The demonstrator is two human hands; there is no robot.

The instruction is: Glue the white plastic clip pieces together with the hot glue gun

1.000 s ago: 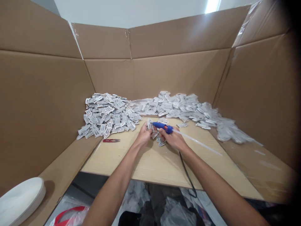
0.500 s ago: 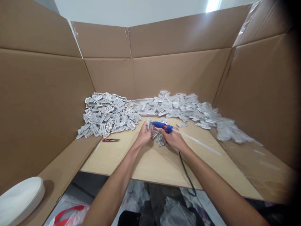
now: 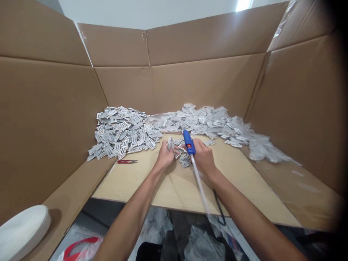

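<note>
My left hand [image 3: 165, 156] is closed on a small grey-and-white slotted piece [image 3: 170, 143], held upright with its rounded end at the top. In my right hand [image 3: 203, 156] is a blue hot glue gun [image 3: 188, 140], its nozzle pointing away from me. A long clear glue stick [image 3: 200, 185] sticks out of its back end toward me. Some fingers of the right hand are hidden behind the gun. Several similar pieces [image 3: 185, 160] lie on the board between and below my hands.
A large heap of slotted pieces [image 3: 122, 130] stands at the left. Pieces in clear plastic [image 3: 206, 121] lie along the back and right. Red thread snips [image 3: 127, 161] rest on the board [image 3: 130, 185]. Cardboard walls [image 3: 206, 79] surround it. A white round dish [image 3: 24, 228] is at lower left.
The glue gun has swung from pointing left at the piece to pointing away from me, and its glue stick now trails toward me. My left hand still holds the piece.
</note>
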